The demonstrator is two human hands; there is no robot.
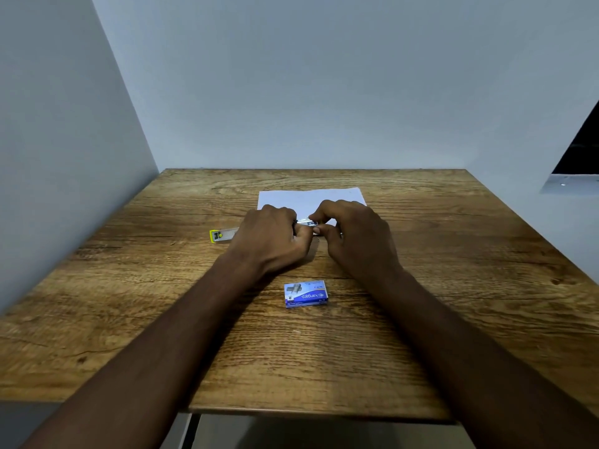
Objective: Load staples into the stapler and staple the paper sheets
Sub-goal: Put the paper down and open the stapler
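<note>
where the wooden table (129, 286) meets the grey wall on the left, nothing lies on the boards. a little right of that, toward the middle, a yellow-ended metal part of the stapler (221, 235) sticks out leftward from under the left hand and lies flat on the wood. the left hand (272, 241) is knuckles up, fingers curled closed around the middle of the stapler, so most of the tool is hidden beneath it. between the two hands a short shiny piece (308, 222) shows, with a small dark mark on it; whether it is the stapler's front end or a strip of staples i cannot tell. the right hand (353, 238) meets the left there, thumb and forefinger pinched together on that shiny piece, the other fingers bent down to the table. just beyond both hands, on the far side, a white paper sheet (311, 199) lies flat, its near edge covered by the knuckles. nearer to the person, between the two forearms and apart from the hands, a small blue staple box (306, 293) lies flat with its printed face up. to the far right the table is bare wood up to its edge.
</note>
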